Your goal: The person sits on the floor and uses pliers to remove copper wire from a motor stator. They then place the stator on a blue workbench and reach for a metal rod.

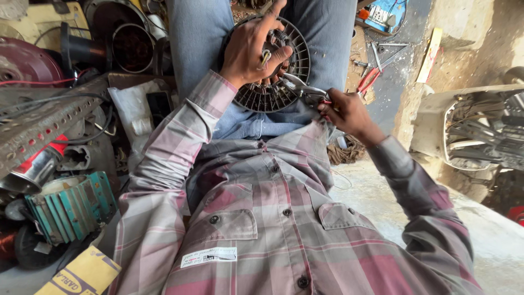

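A round dark motor part with radial fins (271,94) rests on my lap, between my jeans-clad legs. My left hand (254,46) lies on top of it, fingers closed around a small pale-yellow wire piece (265,57) at its centre. My right hand (345,112) grips the red handles of metal pliers (302,87), whose jaws reach into the part's middle near my left fingers. My plaid shirt fills the lower view.
On the left lie a teal finned motor housing (71,206), a perforated metal strip (38,123), a copper-wound stator (132,48) and a cardboard box (82,273). Red-handled pliers (371,76) and loose tools lie on the floor upper right. A white fan casing (475,128) stands at right.
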